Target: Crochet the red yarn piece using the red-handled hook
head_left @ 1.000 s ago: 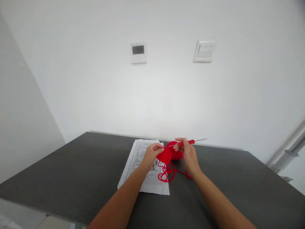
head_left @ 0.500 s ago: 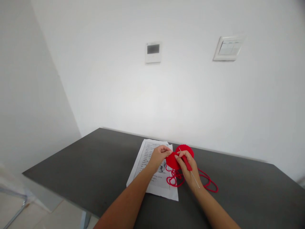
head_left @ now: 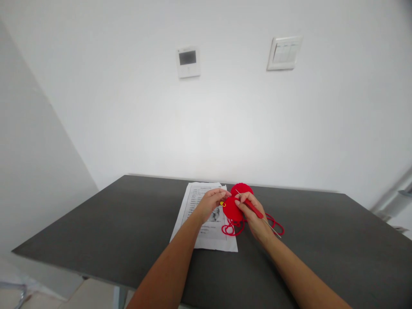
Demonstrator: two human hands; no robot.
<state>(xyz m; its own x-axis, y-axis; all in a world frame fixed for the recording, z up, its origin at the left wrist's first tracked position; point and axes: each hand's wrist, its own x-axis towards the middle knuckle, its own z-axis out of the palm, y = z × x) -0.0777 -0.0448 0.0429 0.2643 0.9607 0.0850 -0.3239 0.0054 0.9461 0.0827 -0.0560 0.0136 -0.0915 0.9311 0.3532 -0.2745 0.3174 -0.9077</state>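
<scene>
Two hands meet over the red crocheted piece (head_left: 232, 210), in front of the body and above the paper's right edge. The right hand (head_left: 254, 213) has its grip closed on the red-handled hook (head_left: 254, 208), its thumb and fingertips also at the piece's right edge. The left hand (head_left: 211, 206) has its fingertips at the upper left edge; whether its grip pinches the piece I cannot tell. A yellow ring (head_left: 222, 204) now shows at that left edge, unseen half a second ago. One second ago the hook stuck out to the right, away from the piece; now it slants back across the right hand, its far end over the wrist.

Loose red yarn (head_left: 228, 230) loops below the piece, partly on the printed paper (head_left: 206, 243), with more strands beyond the right wrist. Left hand and forearm hide some of the print. Just behind the piece sits the yarn ball (head_left: 242, 187), partly covered by the right hand.

All this is on the dark grey table (head_left: 96, 227), against a white wall (head_left: 144, 120) bearing a small panel with a screen (head_left: 188, 62) and a switch plate (head_left: 285, 53).
</scene>
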